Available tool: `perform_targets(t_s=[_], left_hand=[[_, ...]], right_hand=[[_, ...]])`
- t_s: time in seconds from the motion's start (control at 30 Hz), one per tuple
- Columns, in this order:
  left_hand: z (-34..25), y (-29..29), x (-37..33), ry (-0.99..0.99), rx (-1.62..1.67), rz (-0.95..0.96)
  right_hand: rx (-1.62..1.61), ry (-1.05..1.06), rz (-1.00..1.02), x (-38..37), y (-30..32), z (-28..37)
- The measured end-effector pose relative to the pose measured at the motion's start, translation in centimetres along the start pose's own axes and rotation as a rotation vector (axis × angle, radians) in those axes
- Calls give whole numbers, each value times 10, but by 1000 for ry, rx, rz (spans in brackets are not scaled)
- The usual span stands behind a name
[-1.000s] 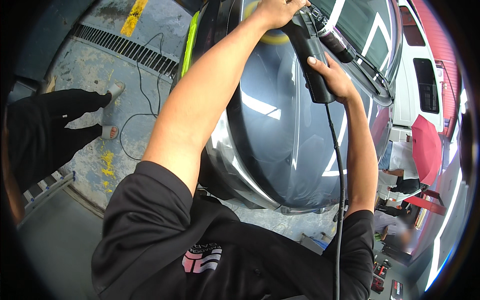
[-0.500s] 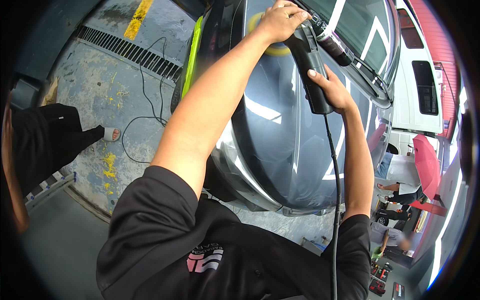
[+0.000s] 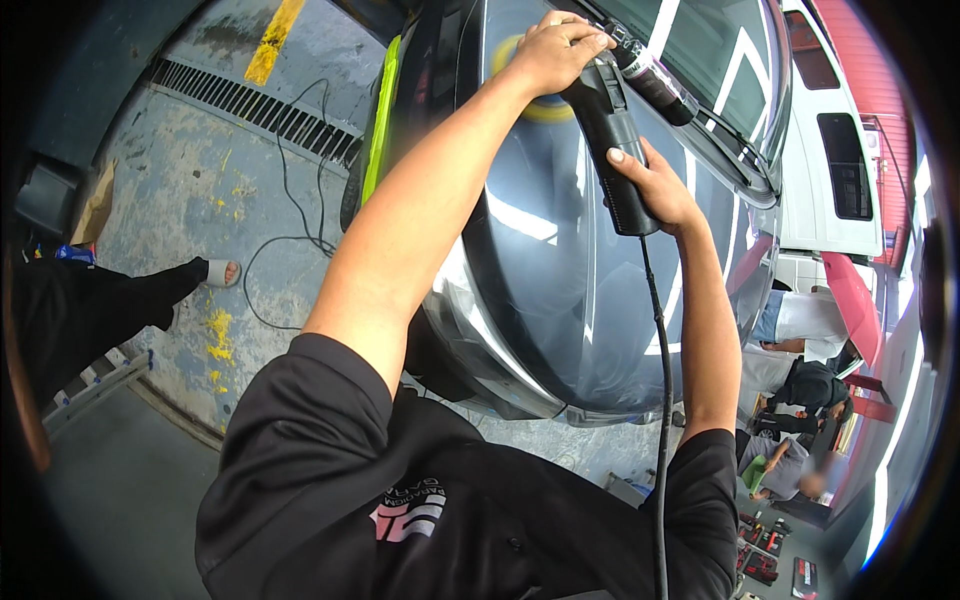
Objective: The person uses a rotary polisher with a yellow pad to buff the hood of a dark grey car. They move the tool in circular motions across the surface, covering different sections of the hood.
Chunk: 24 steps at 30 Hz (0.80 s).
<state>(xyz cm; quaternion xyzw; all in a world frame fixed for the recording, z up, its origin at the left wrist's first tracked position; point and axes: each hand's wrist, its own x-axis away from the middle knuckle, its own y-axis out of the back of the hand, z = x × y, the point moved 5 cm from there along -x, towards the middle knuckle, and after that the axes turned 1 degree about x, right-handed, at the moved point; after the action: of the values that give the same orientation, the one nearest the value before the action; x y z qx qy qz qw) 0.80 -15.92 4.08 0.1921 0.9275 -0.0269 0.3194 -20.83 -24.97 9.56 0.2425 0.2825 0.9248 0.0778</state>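
A black corded polisher (image 3: pixel 603 125) rests with its round yellow pad (image 3: pixel 548 110) on the grey car hood (image 3: pixel 540 260), near the windshield. My left hand (image 3: pixel 558 55) is closed over the polisher's head, its fingers curled at the top. Around the rear of the body wraps my right hand (image 3: pixel 662 188), thumb on the upper side. The pad is partly hidden by my left hand and wrist. From the handle's end a black cord (image 3: pixel 661 350) runs down past my right forearm. Beside the polisher, at the windshield base, lies a dark cylindrical object with a pale label (image 3: pixel 652 78).
A wiper arm (image 3: pixel 735 140) lies along the windshield base. Left of the car are bright green strip material (image 3: pixel 381 120), a floor drain (image 3: pixel 250 108) and loose cable (image 3: pixel 285 165). A person in black (image 3: pixel 110 305) is at far left. Several people and a white van (image 3: pixel 835 130) are at right.
The polisher and both my hands have shifted slightly left, the handle end a little lower. The person at far left has shifted position, and people at right have moved.
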Motion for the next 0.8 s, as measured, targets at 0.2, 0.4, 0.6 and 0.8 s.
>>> perform_targets(t_s=[0.2, 0.4, 0.6, 0.8], left_hand=[[-15, 9, 9, 16, 72, 74], [-24, 13, 14, 42, 67, 100], [-39, 8, 26, 56, 136, 138], [-49, 4, 43, 21, 181, 131]], right_hand=[[-13, 8, -26, 9, -6, 0], [-19, -33, -32, 17, -9, -1], [16, -30, -91, 35, -11, -9], [39, -55, -115, 63, -20, -8]])
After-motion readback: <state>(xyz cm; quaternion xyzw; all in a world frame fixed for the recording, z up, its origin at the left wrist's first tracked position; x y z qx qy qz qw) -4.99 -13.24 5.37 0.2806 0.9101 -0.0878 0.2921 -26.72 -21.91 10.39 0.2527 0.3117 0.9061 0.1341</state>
